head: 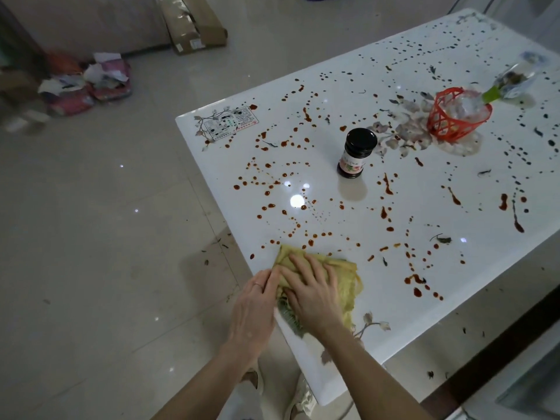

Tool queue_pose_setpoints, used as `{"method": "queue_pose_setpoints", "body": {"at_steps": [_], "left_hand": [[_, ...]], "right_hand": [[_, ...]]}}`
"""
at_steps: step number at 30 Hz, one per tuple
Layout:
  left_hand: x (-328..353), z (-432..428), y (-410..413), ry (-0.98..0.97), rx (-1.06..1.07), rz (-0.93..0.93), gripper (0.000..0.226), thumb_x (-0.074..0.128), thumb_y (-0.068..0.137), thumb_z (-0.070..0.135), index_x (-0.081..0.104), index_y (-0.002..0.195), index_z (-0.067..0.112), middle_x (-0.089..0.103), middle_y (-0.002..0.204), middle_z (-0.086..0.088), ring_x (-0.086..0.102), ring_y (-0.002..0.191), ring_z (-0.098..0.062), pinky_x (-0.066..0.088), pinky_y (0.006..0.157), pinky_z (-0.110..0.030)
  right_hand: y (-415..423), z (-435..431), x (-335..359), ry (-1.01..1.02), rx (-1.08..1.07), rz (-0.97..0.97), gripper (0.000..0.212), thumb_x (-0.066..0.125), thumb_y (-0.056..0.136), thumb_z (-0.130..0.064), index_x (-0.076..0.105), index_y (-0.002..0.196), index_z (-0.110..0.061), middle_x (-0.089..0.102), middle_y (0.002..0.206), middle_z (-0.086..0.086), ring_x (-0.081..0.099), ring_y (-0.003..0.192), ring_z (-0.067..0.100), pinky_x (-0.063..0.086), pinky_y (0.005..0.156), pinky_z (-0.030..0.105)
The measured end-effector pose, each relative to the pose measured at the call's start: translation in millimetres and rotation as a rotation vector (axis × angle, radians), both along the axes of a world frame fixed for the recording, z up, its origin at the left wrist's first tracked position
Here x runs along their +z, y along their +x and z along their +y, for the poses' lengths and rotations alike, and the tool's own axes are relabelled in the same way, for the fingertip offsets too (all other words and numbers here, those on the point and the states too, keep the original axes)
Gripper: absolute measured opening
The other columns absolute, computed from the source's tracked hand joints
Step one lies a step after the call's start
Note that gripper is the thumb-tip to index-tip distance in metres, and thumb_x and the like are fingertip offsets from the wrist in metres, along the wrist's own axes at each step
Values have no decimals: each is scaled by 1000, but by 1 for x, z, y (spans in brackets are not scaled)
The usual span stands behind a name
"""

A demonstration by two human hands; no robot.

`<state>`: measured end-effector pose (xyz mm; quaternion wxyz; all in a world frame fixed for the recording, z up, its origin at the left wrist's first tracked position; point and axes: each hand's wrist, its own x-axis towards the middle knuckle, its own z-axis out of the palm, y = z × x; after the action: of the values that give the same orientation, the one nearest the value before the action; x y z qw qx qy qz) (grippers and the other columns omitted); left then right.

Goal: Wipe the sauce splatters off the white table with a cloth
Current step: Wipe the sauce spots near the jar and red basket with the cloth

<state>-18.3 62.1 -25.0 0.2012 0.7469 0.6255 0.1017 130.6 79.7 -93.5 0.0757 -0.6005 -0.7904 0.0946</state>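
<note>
Pressing the cloth [345, 278] onto the table [430, 310], we lay our right hand [313, 297] on top, fingers spread; our left hand [256, 307] sets straight, closed fingers against its edge. Splatters [272, 205] lie beyond our fingertips, a jar [357, 153] farther off.

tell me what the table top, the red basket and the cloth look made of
Table top: glossy white, likely glass or polished stone; it mirrors bright lights. Red basket: probably moulded plastic, given its thin open lattice. Cloth: soft yellow fabric, creased and folded.
</note>
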Motion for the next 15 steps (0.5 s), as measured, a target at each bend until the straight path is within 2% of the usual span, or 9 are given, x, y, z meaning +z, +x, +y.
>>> {"method": "queue_pose_setpoints", "body": {"at_steps": [5, 10, 15], "left_hand": [[1, 7, 4, 25, -37, -11, 58, 64, 80, 4, 44, 135, 8, 51, 133, -10, 51, 118, -25, 47, 94, -33], [-8, -1, -1, -24, -21, -43, 51, 64, 82, 5, 48, 130, 5, 53, 130, -14, 55, 115, -29, 52, 88, -37], [-2, 2, 7, 0, 22, -76, 58, 63, 79, 0, 45, 133, 8, 51, 132, -12, 53, 116, -26, 52, 90, -38]], "right_hand": [[5, -11, 4, -19, -216, 13, 51, 37, 96, -51, 46, 144, -36, 43, 153, 0, 36, 141, 28, 24, 109, 50], [1, -61, 3, -48, -87, -27, 60, 47, 90, -50, 40, 149, -39, 37, 157, -2, 32, 145, 32, 26, 109, 57], [5, -7, 3, -26, -79, -40, 52, 34, 97, -53, 39, 147, -40, 39, 156, -2, 34, 143, 30, 24, 112, 56]]}}
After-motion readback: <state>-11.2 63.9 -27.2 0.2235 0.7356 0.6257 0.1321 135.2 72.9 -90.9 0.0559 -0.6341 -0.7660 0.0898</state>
